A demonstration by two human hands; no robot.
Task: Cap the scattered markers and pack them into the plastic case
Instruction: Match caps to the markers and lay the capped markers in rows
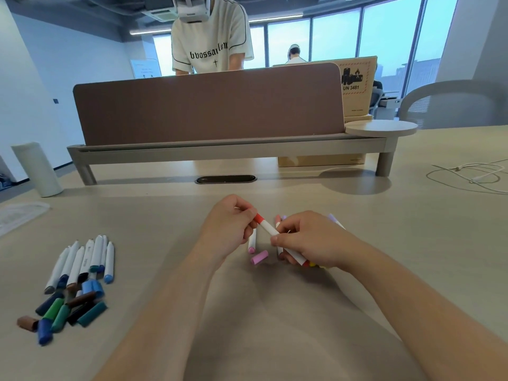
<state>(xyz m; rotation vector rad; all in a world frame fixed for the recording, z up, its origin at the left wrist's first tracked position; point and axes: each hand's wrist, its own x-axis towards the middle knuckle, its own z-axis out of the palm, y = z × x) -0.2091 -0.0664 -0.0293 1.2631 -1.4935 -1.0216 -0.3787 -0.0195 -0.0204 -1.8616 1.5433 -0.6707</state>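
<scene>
Left hand (231,224): fingers curled, pinching the red-capped upper end of the red marker (268,228).
Right hand (308,240): thumb and forefinger grip the white barrel of the same marker, and the other fingers are wrapped round a bundle of markers (334,218). Purple tips of the bundle show at 1 o'clock of the fist, and red and yellow ends at 6 o'clock.
Red marker: held above the desk (275,312), slanting from 10 o'clock to 4 o'clock between the two hands. Its cap sits on the end, but whether it is pressed fully home cannot be told.
Pink marker (252,243): lies on the desk just beneath the hands, near the left fingers.
Pink cap (259,257): loose on the desk, at 5 o'clock of the pink marker and just beside it.
Uncapped markers (82,259): a row of white barrels at 9 o'clock of the hands, well apart from them, with their coloured ends toward the viewer.
Loose caps (68,309): a heap of blue, green, brown and dark caps touching the near end of that row.
Plastic item (19,213): flat and translucent, at the desk's left edge, too blurred to identify.
White cylinder (37,169): upright, at 10 o'clock.
Divider panel (209,105): brown, across 12 o'clock.
Cable (472,174): a white coil at 2 o'clock.
Person (211,37): standing behind the divider.
</scene>
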